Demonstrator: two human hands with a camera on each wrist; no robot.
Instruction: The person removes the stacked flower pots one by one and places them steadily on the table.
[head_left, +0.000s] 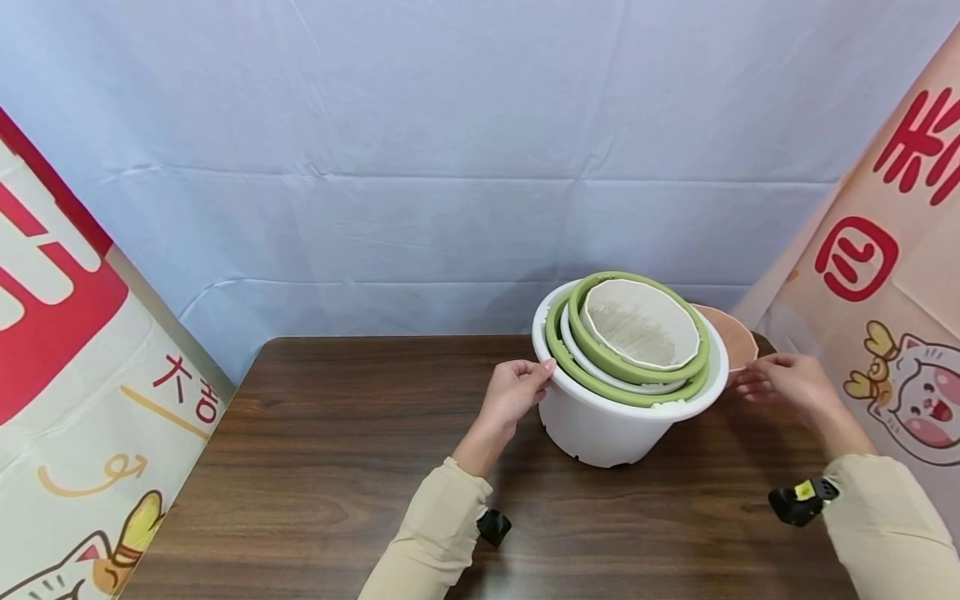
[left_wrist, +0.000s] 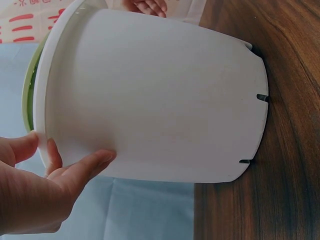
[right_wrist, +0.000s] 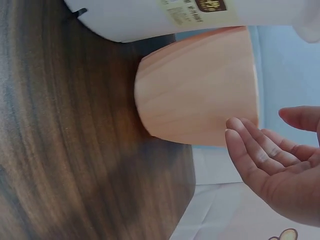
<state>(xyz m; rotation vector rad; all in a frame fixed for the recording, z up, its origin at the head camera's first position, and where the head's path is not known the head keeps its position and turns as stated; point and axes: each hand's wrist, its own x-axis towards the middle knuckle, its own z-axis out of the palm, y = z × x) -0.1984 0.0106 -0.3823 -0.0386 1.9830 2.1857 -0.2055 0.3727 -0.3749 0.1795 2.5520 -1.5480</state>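
At two o'clock on the dark brown wood-grain table (head_left: 360,433), gripping the eight o'clock rim of a large round white plastic pot (head_left: 600,429) with the left hand (head_left: 512,390), pinching narrowly, with thumb on the lip and fingers beneath. Inside this pot, counting inward a light-green plastic rim (head_left: 553,337), a thin white plastic rim (head_left: 652,388), a second light-green plastic rim (head_left: 622,370) and a cream-white pot with a faceted edge (head_left: 641,321).

At about three o'clock from the white pot, showing a peach, tapering, plastic-looking pot (head_left: 731,333), partly hiding behind the big rim, standing upright on the tabletop, with a vertical long axis and the wider mouth uppermost. From the right hand (head_left: 783,383), facing this peach pot at ten o'clock, right beside its lip. Holding nothing there, with fingers almost straight and thumb well apart, leaving a wide gap; not telling clearly of contact between fingertips and peach wall. Lying far nearer to the right hand than to the left, and having the white pot in between on the left hand's side.
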